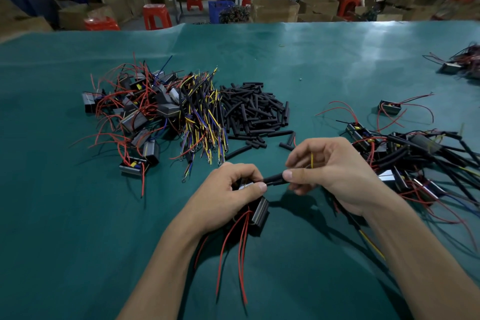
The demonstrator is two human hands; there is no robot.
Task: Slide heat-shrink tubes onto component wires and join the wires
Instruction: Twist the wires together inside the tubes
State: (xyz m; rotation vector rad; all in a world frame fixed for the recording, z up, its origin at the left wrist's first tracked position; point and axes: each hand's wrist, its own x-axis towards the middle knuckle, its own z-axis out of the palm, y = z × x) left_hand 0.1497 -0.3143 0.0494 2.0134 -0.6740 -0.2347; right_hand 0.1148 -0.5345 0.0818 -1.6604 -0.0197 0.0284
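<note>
Over the green tabletop (78, 215) the left hand (228, 197) curls round a small black component (259, 212), its fingers clamped on the body so that the red wires (242, 249) hang free below and stay out of the work. The thumb and forefinger of this hand also meet the near end of a black heat-shrink tube (275, 179), which bridges the gap between the two hands. The right hand (335, 174) pinches the tube's far end between thumb and forefinger, with a thin yellow wire (312, 160) standing up among its curled fingers — probably the lead meant to be joined, held where it can feed into the sleeve. Holding both ends keeps the tube straight and level for sliding, I judge. The supplies look laid out by reach: a heap of loose tubes (254, 109) lies straight ahead, a bundle of yellow, blue and black leads (202, 114) just beside it, and unworked components (135, 112) further left. To the right sits a tangle of sleeved units (405, 153) — likely the finished pile, kept well apart from the stock.
</note>
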